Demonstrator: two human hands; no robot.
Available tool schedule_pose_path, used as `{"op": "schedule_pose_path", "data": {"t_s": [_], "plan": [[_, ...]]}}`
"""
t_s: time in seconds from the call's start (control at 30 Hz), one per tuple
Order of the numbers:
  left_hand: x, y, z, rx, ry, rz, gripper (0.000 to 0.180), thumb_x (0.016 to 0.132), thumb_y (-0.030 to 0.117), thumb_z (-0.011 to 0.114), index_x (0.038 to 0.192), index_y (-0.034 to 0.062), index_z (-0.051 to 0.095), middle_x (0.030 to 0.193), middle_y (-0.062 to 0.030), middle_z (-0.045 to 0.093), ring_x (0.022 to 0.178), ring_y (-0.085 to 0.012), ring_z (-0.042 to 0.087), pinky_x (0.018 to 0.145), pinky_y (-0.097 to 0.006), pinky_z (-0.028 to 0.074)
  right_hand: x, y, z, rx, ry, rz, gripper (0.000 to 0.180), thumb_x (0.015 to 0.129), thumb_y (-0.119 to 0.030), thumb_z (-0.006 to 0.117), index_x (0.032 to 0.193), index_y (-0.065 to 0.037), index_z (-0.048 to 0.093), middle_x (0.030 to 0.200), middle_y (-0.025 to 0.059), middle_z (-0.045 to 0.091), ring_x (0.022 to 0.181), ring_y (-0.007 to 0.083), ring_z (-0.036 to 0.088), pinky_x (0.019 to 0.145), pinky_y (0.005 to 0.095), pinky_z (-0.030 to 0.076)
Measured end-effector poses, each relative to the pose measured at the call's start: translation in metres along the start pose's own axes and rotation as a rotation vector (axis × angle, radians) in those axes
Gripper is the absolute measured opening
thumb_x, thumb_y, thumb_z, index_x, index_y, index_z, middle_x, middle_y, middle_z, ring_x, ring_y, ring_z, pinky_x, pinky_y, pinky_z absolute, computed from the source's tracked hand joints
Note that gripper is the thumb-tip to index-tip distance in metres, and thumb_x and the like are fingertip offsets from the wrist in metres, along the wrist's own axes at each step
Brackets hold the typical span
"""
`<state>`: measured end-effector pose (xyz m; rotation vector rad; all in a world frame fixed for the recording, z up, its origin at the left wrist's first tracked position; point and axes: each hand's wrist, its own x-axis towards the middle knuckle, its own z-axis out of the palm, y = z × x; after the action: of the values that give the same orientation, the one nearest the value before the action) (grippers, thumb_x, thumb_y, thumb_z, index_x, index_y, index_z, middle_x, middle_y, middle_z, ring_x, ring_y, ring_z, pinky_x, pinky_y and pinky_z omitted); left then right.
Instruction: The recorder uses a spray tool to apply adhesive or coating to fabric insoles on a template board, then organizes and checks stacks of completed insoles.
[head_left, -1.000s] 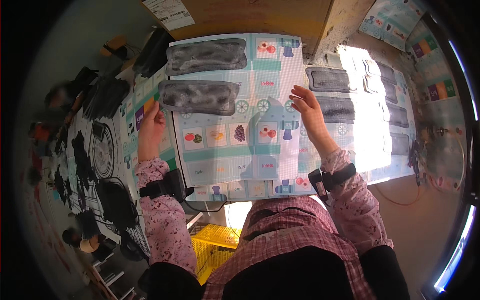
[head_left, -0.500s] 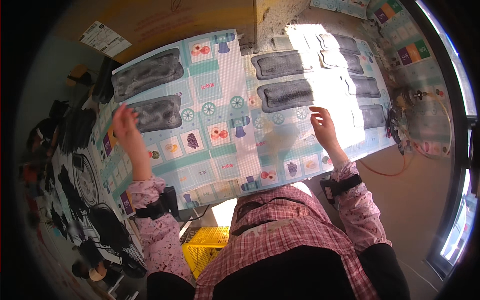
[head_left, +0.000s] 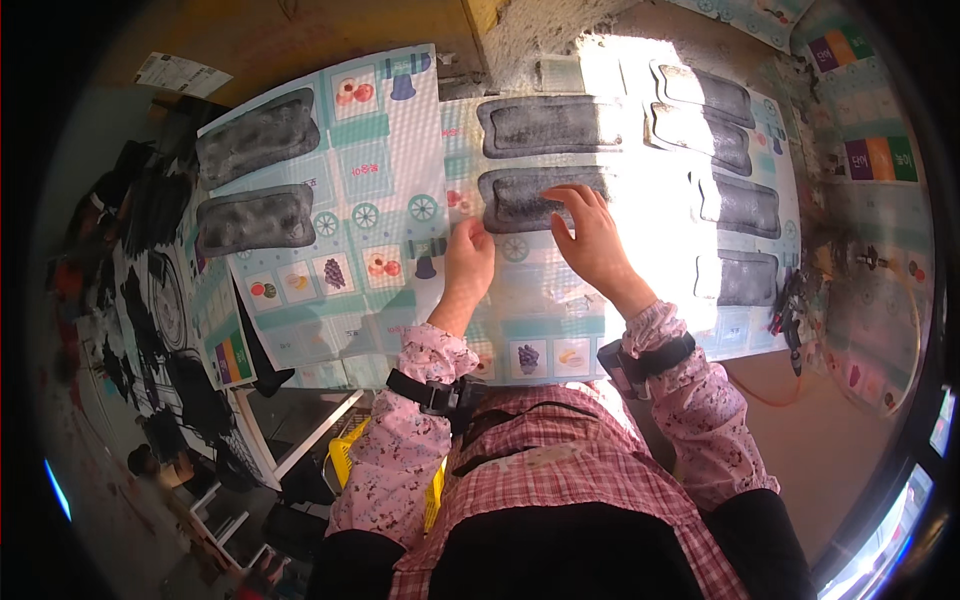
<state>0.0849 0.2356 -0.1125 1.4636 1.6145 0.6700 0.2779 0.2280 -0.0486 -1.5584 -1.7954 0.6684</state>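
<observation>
A dark grey oblong piece (head_left: 510,198) with a wavy outline and a raised rim lies at mid-table. My right hand (head_left: 600,250) reaches over its right part, with the thumb and fingers apart. I cannot tell whether the fingertips touch it. Next to its lower left corner is my left hand (head_left: 470,262), fingers curled together; what they hold, if anything, is hidden. Just beyond lies a similar dark piece (head_left: 535,127). Two more, an upper dark piece (head_left: 258,138) and a lower dark piece (head_left: 255,220), rest on the left sheet.
Picture-printed sheeting (head_left: 370,210) covers the table. Several more dark pieces (head_left: 738,204) lie at the right, partly in bright sunlight. Beyond the right edge hang a cable-like hose (head_left: 915,330) and a dark tool (head_left: 790,325). A yellow crate (head_left: 345,450) stands below; cardboard (head_left: 350,40) borders the back.
My left hand has moved right, from the lower left piece to the middle one. My right hand has come left over the middle piece. The view has shifted.
</observation>
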Motion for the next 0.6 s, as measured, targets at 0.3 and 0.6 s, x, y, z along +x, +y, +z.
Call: {"op": "schedule_pose_path", "data": {"t_s": [0.3,0.6], "plan": [[-0.011,0.027,0.009,0.168,0.173,-0.127,0.032,0.077,0.007,0.057,0.107,-0.0026,0.050,0.101,-0.0154,0.058,0.083,-0.0238,0.059,0.074,-0.034,0.046,-0.070,-0.008,-0.019,0.230,-0.153,0.075,0.029,0.077,-0.001,0.054,0.106,-0.005,0.053,0.107,0.0116,0.051,0.102,0.0302,0.047,0.087,0.0384,0.040],[-0.005,0.034,0.019,0.418,0.189,-0.021,0.034,0.077,0.008,0.059,0.109,-0.0010,0.049,0.102,-0.0128,0.058,0.090,-0.0248,0.056,0.078,-0.036,0.044,-0.098,-0.001,-0.028,0.312,-0.213,0.088,0.028,0.077,-0.001,0.053,0.105,-0.004,0.052,0.106,0.0112,0.051,0.101,0.0293,0.047,0.086,0.0390,0.040]]}}
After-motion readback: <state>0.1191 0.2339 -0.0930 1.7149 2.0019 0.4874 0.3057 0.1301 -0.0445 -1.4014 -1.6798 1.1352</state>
